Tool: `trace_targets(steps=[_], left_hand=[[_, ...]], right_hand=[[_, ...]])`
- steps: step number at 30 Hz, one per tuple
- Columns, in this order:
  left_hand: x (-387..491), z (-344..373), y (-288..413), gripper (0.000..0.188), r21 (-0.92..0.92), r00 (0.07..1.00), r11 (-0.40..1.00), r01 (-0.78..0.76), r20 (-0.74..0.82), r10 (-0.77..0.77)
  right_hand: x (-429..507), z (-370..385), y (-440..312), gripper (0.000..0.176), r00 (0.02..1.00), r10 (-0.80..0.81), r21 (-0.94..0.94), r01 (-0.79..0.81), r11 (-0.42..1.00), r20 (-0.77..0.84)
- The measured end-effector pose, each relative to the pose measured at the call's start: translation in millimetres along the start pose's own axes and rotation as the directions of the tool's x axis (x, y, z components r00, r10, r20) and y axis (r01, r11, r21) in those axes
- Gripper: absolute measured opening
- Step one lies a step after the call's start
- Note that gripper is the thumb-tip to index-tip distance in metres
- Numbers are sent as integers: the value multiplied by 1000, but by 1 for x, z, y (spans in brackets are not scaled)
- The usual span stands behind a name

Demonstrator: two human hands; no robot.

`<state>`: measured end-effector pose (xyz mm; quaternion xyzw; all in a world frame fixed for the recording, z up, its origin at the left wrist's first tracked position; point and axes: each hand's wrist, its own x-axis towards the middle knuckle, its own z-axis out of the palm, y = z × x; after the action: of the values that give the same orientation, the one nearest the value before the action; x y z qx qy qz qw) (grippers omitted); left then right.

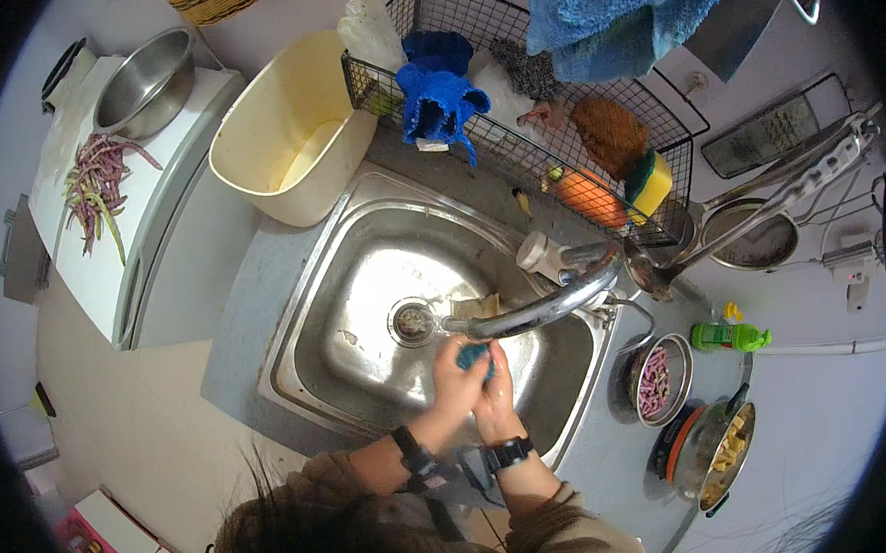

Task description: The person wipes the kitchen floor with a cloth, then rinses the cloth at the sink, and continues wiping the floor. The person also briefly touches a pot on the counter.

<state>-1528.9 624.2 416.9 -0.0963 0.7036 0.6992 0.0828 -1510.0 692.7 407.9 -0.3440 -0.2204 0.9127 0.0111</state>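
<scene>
Both hands are together over the stainless steel sink (pixel 338 274), just below the mouth of the chrome faucet (pixel 550 308). A small dark teal scouring pad or cloth (pixel 474 354) is squeezed between them, mostly covered by fingers. My left hand (pixel 455 385) wraps it from the left, and my right hand (pixel 498 390) presses against it from the right. The skin of my right hand looks wet. Left of the faucet mouth is the sink's drain strainer (pixel 413 322). A pale flat piece (pixel 476 307) lies partly behind the faucet.
A cream plastic bin (pixel 295 186) stands at the sink's far left. Behind runs a wire basket (pixel 511 134) with sponges and cloths. At right are a bowl of cut beans (pixel 653 386), a pot of food (pixel 711 450) and a green bottle (pixel 728 337). Long beans (pixel 100 185) lie on the white surface.
</scene>
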Motion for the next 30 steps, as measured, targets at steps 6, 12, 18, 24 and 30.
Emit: trace_targets(steps=[6, 12, 18, 24, 30], left_hand=[[-30, -17, 51, 16, 239, 770, 740, -629, 324, 550], [-41, -30, 63, 12, 202, 441, 411, -889, 624, 646], [-60, -44, 72, 11, -6, 24, 43, -999, 753, 657], [-73, -41, 77, 9, -54, -119, -129, -990, 808, 577], [-81, -36, 66, 7, -138, -239, -244, -960, 857, 456]], right_hand=[[-31, -2, -22, 23, 860, 292, 156, -385, 910, 419], [-59, 38, -50, 19, 792, 503, -355, -386, 852, 346], [-72, 52, -59, 20, 655, 750, -736, -466, 492, 87], [-65, 48, -56, 20, 551, 800, -930, -111, 351, 236], [-61, 29, -43, 20, 567, 772, -957, 134, 257, 287]])
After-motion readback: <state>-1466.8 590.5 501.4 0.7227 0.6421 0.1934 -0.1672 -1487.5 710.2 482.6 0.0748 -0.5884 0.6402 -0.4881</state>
